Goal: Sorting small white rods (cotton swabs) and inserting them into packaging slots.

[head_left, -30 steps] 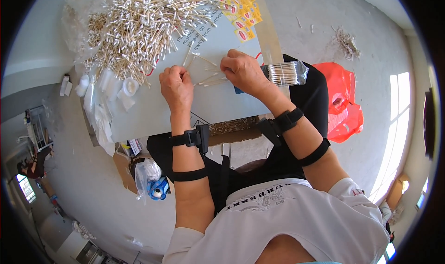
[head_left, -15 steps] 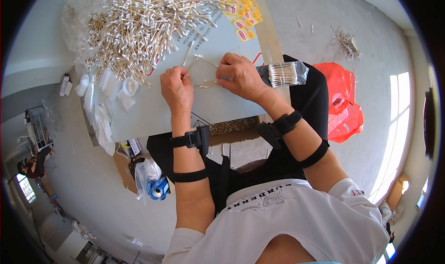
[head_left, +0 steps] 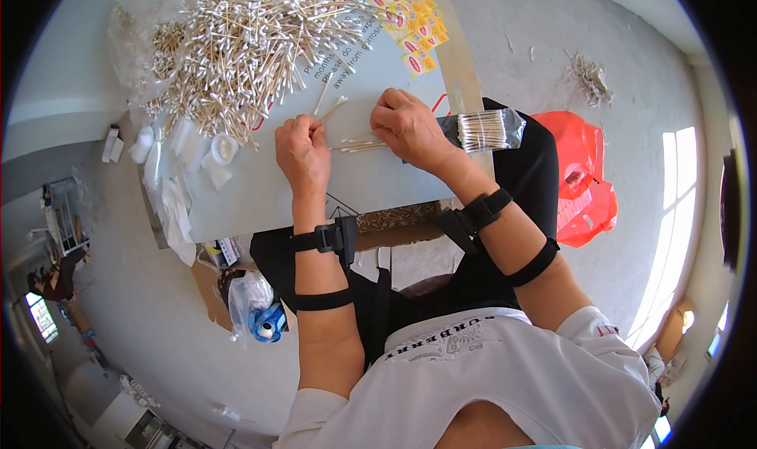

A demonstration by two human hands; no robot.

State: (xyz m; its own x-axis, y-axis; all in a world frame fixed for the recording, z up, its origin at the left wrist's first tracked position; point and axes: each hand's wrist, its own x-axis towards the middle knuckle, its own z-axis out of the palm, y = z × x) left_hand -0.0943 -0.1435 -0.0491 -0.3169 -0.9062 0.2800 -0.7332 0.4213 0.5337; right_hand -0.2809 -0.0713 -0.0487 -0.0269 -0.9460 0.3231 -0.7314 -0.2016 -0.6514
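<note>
My left hand (head_left: 303, 151) is closed in a pinch over the grey-white tabletop. Out of its fingertips a cotton swab (head_left: 335, 108) points up and to the right, perhaps with another beside it. To its right, my right hand (head_left: 406, 127) is closed, its fingers curled together; what they hold, if anything, is hidden. A few cotton swabs (head_left: 361, 145) reach from between the hands to beneath the right one; whether they lie on the table or are gripped cannot be told. Another loose swab (head_left: 321, 98) lies just beyond my left hand.
A large heap of cotton swabs (head_left: 236, 47) covers the far left. Yellow-and-white labels (head_left: 418, 35) are spread at the far right. A clear packet of swabs (head_left: 485, 130) lies by the right edge, white tubs (head_left: 222, 148) at left. A red plastic bag (head_left: 579, 177) is right of the table.
The swab that stretched between the hands now stands in my left fingertips, turned more upward. My right hand has drawn slightly away to the right.
</note>
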